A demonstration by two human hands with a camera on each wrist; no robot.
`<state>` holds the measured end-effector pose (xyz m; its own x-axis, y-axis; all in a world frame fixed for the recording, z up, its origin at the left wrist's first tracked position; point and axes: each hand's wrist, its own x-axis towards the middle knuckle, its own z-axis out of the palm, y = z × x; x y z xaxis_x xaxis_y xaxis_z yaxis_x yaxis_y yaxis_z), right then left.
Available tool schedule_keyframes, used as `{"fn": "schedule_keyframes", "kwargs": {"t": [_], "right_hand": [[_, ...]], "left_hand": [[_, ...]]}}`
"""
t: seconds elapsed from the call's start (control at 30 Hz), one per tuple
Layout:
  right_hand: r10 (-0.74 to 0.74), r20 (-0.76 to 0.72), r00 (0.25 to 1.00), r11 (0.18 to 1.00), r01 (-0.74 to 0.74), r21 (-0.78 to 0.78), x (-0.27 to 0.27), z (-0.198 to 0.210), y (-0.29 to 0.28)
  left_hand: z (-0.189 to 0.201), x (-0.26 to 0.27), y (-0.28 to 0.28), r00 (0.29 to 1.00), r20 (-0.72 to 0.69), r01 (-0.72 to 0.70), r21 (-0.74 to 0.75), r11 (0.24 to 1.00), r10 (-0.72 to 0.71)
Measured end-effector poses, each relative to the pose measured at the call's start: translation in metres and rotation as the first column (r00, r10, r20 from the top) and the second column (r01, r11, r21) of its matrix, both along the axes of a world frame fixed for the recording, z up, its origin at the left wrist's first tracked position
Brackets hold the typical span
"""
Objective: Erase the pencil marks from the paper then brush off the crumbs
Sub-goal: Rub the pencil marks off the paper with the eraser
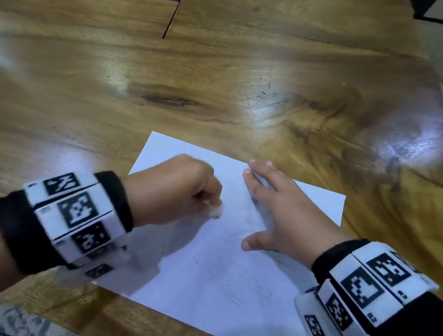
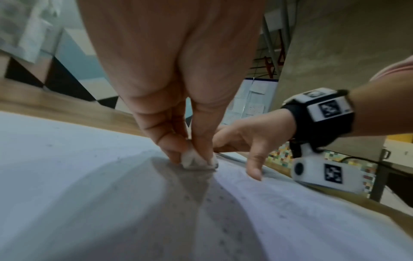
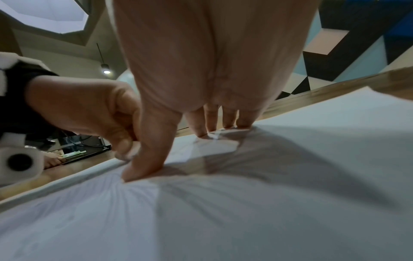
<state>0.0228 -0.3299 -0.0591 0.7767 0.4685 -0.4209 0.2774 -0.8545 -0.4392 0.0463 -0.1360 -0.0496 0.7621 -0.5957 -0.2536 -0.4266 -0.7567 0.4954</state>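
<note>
White, thin paper (image 1: 227, 278): light and limp, apt to slide on polished wood (image 1: 226, 88) and to buckle or tear under a hard rub, so best pinned flat close beside the stroke, not lifted by an edge. Lies near the front edge of the table, slightly askew. Bears faint grey pencil marks (image 1: 227, 292), smudged and partly rubbed, mostly across the middle and lower right; dark specks, likely crumbs, dotted over the sheet in the left wrist view. Ripples a little beside the right thumb in the right wrist view.

Small white eraser (image 2: 196, 161): soft, worn and rounded, greyed at one corner; little of it to hold, so pinched low near the working face for control. Pressed to the sheet left of centre.

Left hand (image 1: 180, 187): curled, thumb and fingertips clamped on the eraser, only a nub showing. Blurred in the head view, probably mid-stroke.

Right hand (image 1: 276, 213): spread flat, fingers straight, thumb splayed, pressing the sheet down just beside the eraser, holding nothing.

Erasing seemingly under way; brushing not yet done.
</note>
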Motion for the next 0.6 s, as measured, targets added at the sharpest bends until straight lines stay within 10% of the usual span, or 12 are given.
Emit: {"fn": "schedule_keyframes", "kwargs": {"t": [0.23,0.5,0.6], "right_hand": [[0.005,-0.001,1.000,1.000,-0.005,0.002,0.000,0.001,0.001],[0.012,0.007,1.000,1.000,-0.012,-0.009,-0.001,0.002,0.001],[0.010,0.022,1.000,1.000,-0.009,-0.009,-0.002,0.003,0.001]], "left_hand": [[-0.001,0.040,-0.019,0.991,0.109,-0.072,0.008,0.997,0.071],[-0.004,-0.012,0.012,0.967,-0.091,0.240,-0.001,0.971,-0.239],[-0.002,0.024,-0.008,0.990,0.064,0.124,0.038,0.992,-0.126]]}}
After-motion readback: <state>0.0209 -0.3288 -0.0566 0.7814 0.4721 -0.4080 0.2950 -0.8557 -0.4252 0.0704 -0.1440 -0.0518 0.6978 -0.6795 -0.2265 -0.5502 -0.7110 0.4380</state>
